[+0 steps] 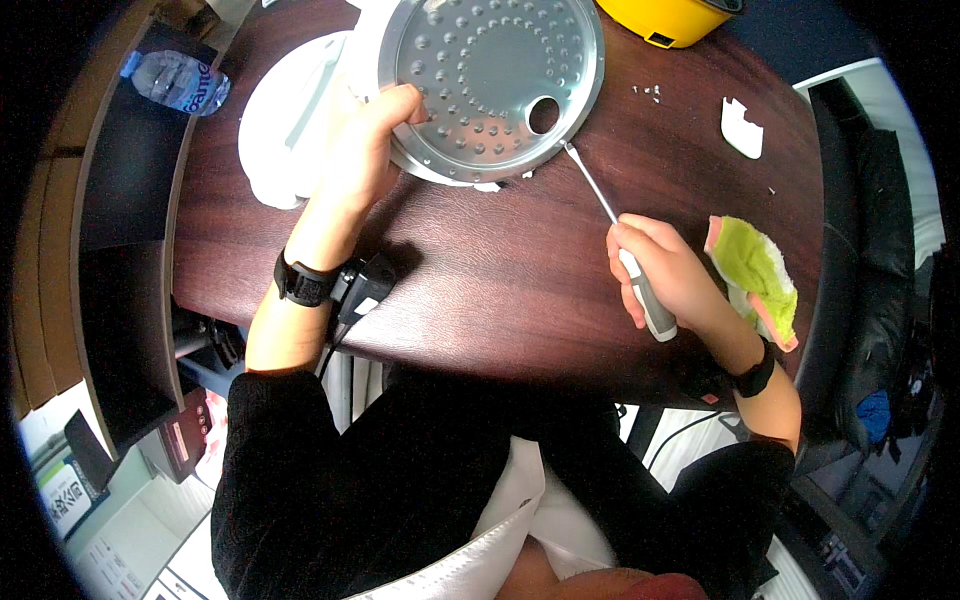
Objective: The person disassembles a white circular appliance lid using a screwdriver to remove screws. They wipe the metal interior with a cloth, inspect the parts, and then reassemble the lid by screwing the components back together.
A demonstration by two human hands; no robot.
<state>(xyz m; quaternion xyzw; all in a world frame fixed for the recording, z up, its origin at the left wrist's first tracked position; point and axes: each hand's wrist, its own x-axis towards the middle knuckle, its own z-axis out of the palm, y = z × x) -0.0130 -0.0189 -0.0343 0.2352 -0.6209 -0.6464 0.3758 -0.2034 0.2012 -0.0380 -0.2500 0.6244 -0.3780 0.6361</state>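
A round silver metal plate with rings of dimples and one round hole near its lower right edge is tilted up at the far side of the table. My left hand grips its left rim, thumb on the front face and the other fingers mostly hidden. White plastic shows behind the plate's edge. In my right hand is a screwdriver with a white and grey handle. Its shaft points up and left, and the tip meets the plate's lower right rim. A white rounded plastic part lies beside my left hand.
On the right lie a broken white plastic piece, small white fragments and a green and pink cloth. A yellow appliance stands at the far edge. A water bottle rests on the dark shelf at left.
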